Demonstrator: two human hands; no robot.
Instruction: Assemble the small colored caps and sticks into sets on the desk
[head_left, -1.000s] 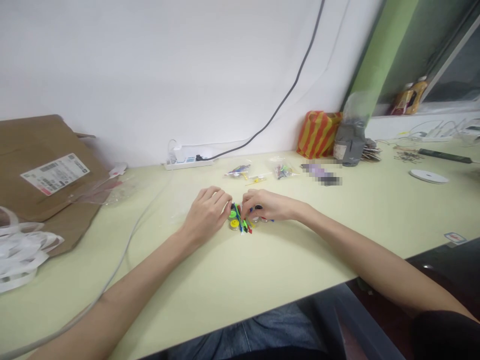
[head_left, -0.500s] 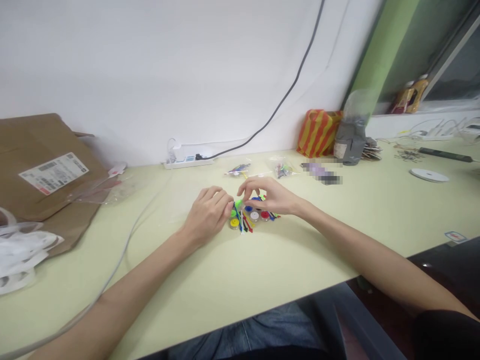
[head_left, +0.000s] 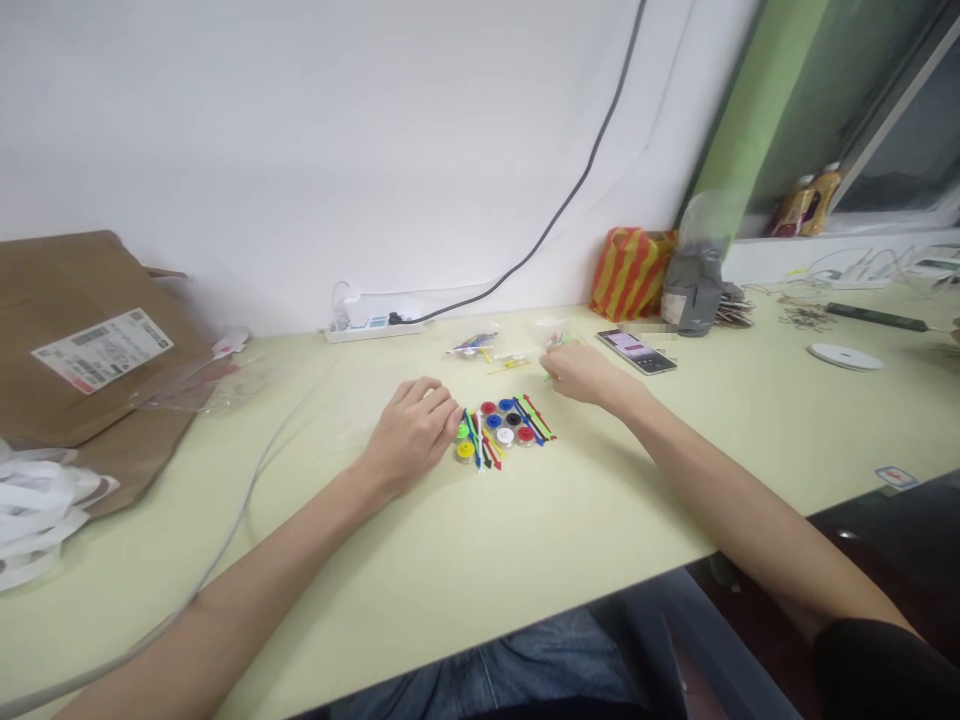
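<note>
A compact group of round plastic discs (head_left: 504, 425) in red, blue, black, white, yellow and green lies on the pale yellow-green table (head_left: 525, 540), with thin coloured plastic sticks (head_left: 534, 417) along both sides. My left hand (head_left: 411, 430) rests on the table with loosely curled fingers, its fingertips at the group's left edge. My right hand (head_left: 585, 373) is away from the discs, its bunched fingertips at a small clear plastic bag (head_left: 556, 340). Whether those fingers grip anything is hidden.
Another small bag of parts (head_left: 474, 345) and a yellow stick (head_left: 510, 362) lie near the wall. A smartphone (head_left: 636, 351), striped bag (head_left: 631, 273), power strip (head_left: 373, 328), cardboard mailer (head_left: 90, 350) and white disc (head_left: 845, 356) surround them.
My right hand has lifted off the discs and moved up and right toward the small bag, uncovering the arranged discs and sticks. My left hand has stayed nearly in place.
</note>
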